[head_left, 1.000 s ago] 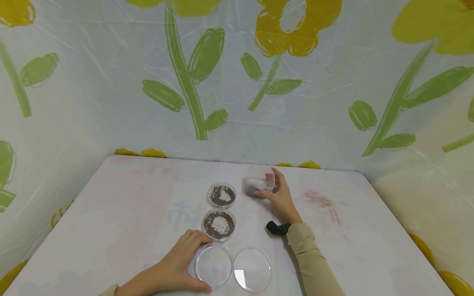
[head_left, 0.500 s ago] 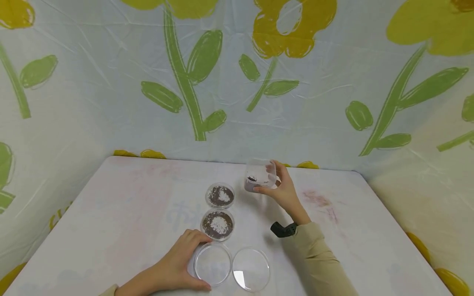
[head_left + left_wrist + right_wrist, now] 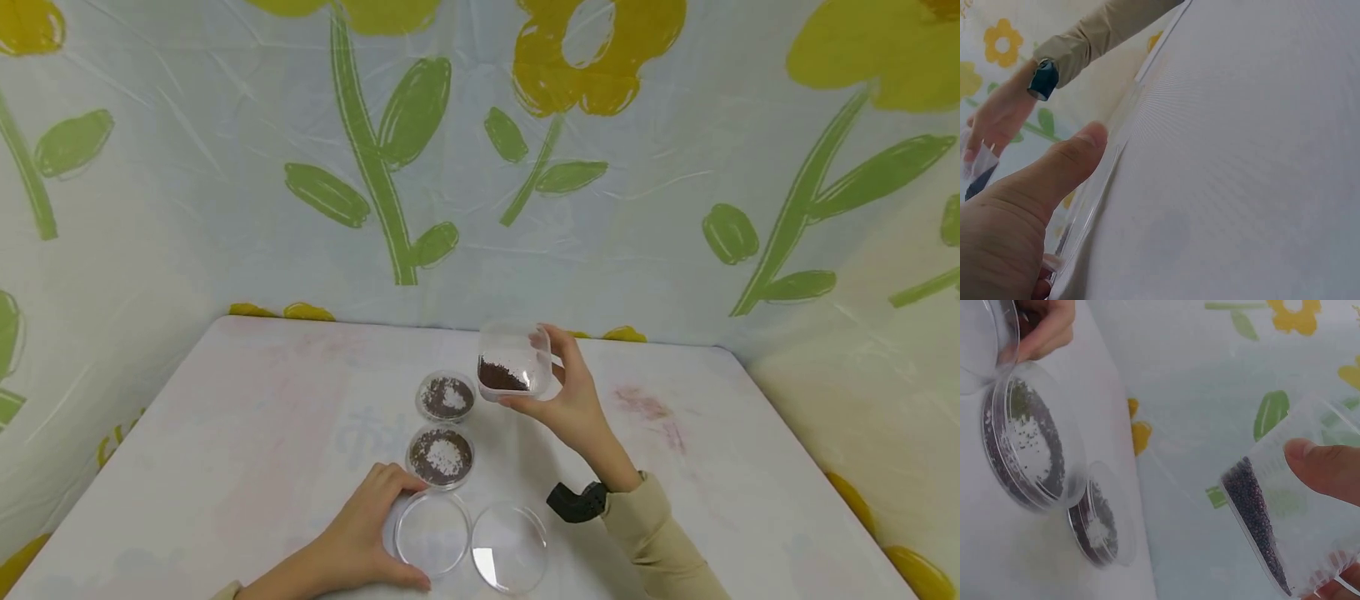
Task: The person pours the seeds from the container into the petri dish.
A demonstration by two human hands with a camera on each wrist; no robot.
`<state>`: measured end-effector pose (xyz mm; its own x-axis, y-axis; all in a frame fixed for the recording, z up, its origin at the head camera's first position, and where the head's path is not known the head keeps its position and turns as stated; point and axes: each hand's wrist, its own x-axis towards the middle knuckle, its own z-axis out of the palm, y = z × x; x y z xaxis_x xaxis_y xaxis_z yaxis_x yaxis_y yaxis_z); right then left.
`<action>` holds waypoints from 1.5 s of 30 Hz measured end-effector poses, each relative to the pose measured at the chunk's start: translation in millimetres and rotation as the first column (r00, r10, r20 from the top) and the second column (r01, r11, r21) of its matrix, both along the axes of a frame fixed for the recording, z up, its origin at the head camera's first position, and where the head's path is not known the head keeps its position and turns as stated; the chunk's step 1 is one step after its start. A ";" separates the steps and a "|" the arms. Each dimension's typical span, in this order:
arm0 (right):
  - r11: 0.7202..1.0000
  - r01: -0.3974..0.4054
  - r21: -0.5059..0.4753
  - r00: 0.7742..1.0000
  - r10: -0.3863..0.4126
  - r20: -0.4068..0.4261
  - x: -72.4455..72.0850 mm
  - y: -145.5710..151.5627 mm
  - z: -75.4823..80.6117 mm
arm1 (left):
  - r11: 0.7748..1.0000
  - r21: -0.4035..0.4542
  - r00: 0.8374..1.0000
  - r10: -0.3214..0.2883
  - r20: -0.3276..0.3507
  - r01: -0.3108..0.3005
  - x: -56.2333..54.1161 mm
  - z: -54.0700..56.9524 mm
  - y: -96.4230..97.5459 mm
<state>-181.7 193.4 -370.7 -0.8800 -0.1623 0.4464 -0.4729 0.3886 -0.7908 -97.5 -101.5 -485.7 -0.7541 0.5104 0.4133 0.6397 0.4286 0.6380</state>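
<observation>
My right hand (image 3: 566, 408) grips a clear square plastic tub (image 3: 534, 358) between thumb and fingers, raised over the back of the table. It is tilted, and small dark round grains (image 3: 1257, 522) are heaped along one side. My left hand (image 3: 367, 533) curves round a clear petri dish (image 3: 433, 533), fingertips at its far rim and thumb at its near side. Touching this dish on the right lies another clear round dish (image 3: 510, 546). Farther back are a petri dish (image 3: 410, 458) and a second filled petri dish (image 3: 418, 397), both holding dark grains with white granules on top.
The pale table (image 3: 285, 467) carries faint reddish smudges. Behind it hangs a flower-printed cloth (image 3: 465, 167), which also covers the sides. A black wrist device (image 3: 577, 502) sits at the right sleeve.
My right hand has lifted the tub off the back of the table, tilted it and brought it left toward the filled dishes. The dark grains have shifted to one side. My left hand stays put.
</observation>
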 end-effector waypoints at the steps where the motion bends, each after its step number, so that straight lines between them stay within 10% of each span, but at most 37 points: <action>1: 1.000 -0.010 0.004 1.000 0.010 -0.021 3.2 -1.8 1.7 | 1.000 0.003 1.000 -0.001 0.000 0.001 0.2 0.8 0.1; 7: 0.993 -0.086 0.086 0.968 0.104 -0.230 15.4 -7.1 4.0 | 1.000 0.014 0.997 -0.020 -0.077 0.021 -0.8 1.2 0.3; 16: 0.963 -0.162 0.217 0.811 0.255 -0.526 23.3 -14.5 -7.8 | 0.999 0.005 0.992 -0.037 -0.120 0.037 -2.8 0.0 0.0; 26: 0.926 -0.168 0.338 0.656 0.361 -0.663 28.4 -27.3 -15.2 | 1.000 -0.003 0.991 -0.026 -0.128 0.026 -3.5 1.3 -0.2; 37: 0.871 -0.124 0.475 0.637 0.437 -0.635 27.6 -27.1 -33.4 | 0.999 -0.012 0.987 -0.045 -0.157 0.043 -7.6 -0.1 -0.5; 45: 0.828 -0.073 0.556 0.584 0.487 -0.649 28.8 -28.3 -38.7 | 0.999 -0.030 0.989 -0.027 -0.147 0.023 -6.6 -1.1 -0.2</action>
